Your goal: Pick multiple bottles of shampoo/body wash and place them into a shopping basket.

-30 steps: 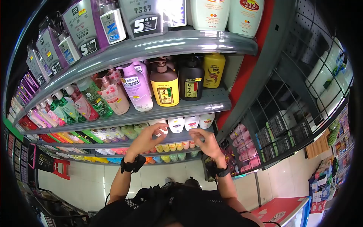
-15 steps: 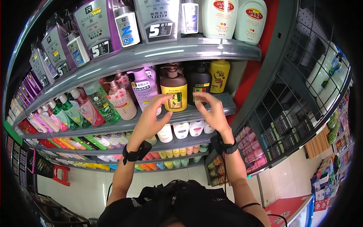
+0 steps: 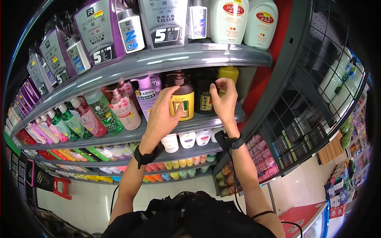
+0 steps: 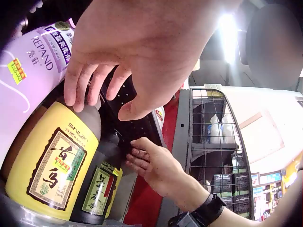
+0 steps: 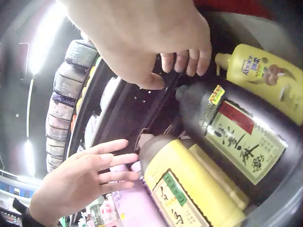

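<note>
A yellow pump bottle (image 3: 182, 104) with a brown top stands upright on the middle shelf. My left hand (image 3: 162, 115) is at its left front, its fingers loosely bent near the brown shoulder, as the left wrist view (image 4: 78, 161) of the bottle shows. Just right of it stands a black pump bottle (image 3: 204, 99) with a pale green label. My right hand (image 3: 225, 101) is at that bottle's right side, fingers bent and nothing between them. Behind the right hand, a yellow Rejoice bottle (image 5: 265, 75) is partly covered in the head view.
A purple pump bottle (image 3: 145, 97) stands left of the yellow one, with more bottles beyond. The upper shelf edge (image 3: 170, 58) overhangs the hands. White bottles (image 3: 187, 139) line the shelf below. A black wire rack (image 3: 293, 131) stands at right.
Both hands have risen from the lower shelf to the middle one. Over the last half second, the right hand has shifted up to the black bottle's right side.
</note>
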`<act>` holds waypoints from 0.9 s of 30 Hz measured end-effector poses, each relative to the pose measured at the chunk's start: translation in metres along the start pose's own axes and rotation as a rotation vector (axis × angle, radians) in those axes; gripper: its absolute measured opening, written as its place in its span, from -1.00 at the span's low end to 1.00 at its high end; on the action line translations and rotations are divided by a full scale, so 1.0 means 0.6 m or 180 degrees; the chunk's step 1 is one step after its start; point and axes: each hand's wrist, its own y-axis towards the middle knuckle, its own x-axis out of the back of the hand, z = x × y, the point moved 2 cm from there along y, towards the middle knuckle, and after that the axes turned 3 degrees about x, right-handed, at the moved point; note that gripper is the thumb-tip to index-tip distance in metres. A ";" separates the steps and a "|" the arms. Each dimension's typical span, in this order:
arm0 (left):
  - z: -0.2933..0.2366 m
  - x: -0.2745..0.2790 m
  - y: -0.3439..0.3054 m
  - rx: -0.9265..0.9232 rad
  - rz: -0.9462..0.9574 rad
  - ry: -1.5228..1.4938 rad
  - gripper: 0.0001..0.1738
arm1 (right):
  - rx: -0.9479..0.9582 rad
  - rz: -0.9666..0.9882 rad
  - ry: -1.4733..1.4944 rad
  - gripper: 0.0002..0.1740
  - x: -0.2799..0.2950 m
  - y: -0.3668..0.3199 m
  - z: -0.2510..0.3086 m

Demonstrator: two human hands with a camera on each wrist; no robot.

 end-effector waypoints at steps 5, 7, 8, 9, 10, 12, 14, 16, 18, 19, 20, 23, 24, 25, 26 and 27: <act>0.001 -0.030 0.008 -0.0083 0.0331 -0.0237 -0.54 | 0.0013 0.0332 -0.0193 -0.32 -0.024 0.013 -0.042; -0.004 -0.046 0.011 -0.0156 0.0419 -0.0323 -0.54 | 0.0118 0.0491 -0.0517 -0.25 -0.034 0.016 -0.038; -0.005 -0.052 0.014 -0.0138 0.0473 -0.0341 -0.53 | 0.0048 0.0602 -0.0477 -0.19 -0.041 0.018 -0.043; -0.007 -0.058 0.015 -0.0147 0.0482 -0.0344 -0.53 | 0.0044 0.0591 -0.0482 -0.19 -0.045 0.021 -0.040; -0.009 -0.064 0.017 -0.0110 0.0519 -0.0368 -0.53 | -0.0039 0.0639 -0.0551 -0.18 -0.051 0.022 -0.038; -0.010 -0.075 0.019 -0.0084 0.0566 -0.0391 -0.52 | -0.0191 0.0715 -0.0695 -0.16 -0.061 0.025 -0.037; -0.010 -0.084 0.017 -0.0090 0.0523 -0.0394 -0.52 | -0.0227 0.0740 -0.0674 -0.16 -0.062 0.025 -0.040; -0.012 -0.088 0.015 -0.0082 0.0521 -0.0409 -0.52 | -0.0264 0.0765 -0.0653 -0.16 -0.059 0.025 -0.040; -0.013 -0.088 0.015 -0.0074 0.0519 -0.0423 -0.52 | -0.0049 0.0667 -0.0542 -0.22 -0.051 0.022 -0.035; -0.013 -0.087 0.016 -0.0086 0.0574 -0.0420 -0.52 | -0.0047 0.0666 -0.0542 -0.22 -0.045 0.020 -0.034; -0.014 -0.086 0.016 -0.0098 0.0629 -0.0416 -0.52 | -0.0111 0.0658 -0.0436 -0.28 -0.037 0.017 -0.033; -0.018 -0.086 0.012 -0.0033 0.0671 -0.0586 -0.53 | -0.0182 0.0631 -0.0211 -0.41 -0.012 0.014 -0.016; -0.016 -0.088 0.011 -0.0036 0.0667 -0.0591 -0.53 | -0.0188 0.0614 -0.0096 -0.48 -0.006 0.013 -0.012; -0.012 -0.091 0.011 -0.0061 0.0659 -0.0677 -0.52 | -0.0183 0.0615 -0.0101 -0.48 -0.004 0.012 -0.012; -0.008 -0.095 0.010 -0.0086 0.0651 -0.0764 -0.51 | -0.0249 0.0441 -0.0098 -0.52 -0.002 0.010 -0.014; -0.004 -0.099 0.008 -0.0089 0.0647 -0.0769 -0.51 | -0.0315 0.0267 -0.0096 -0.57 0.001 0.008 -0.014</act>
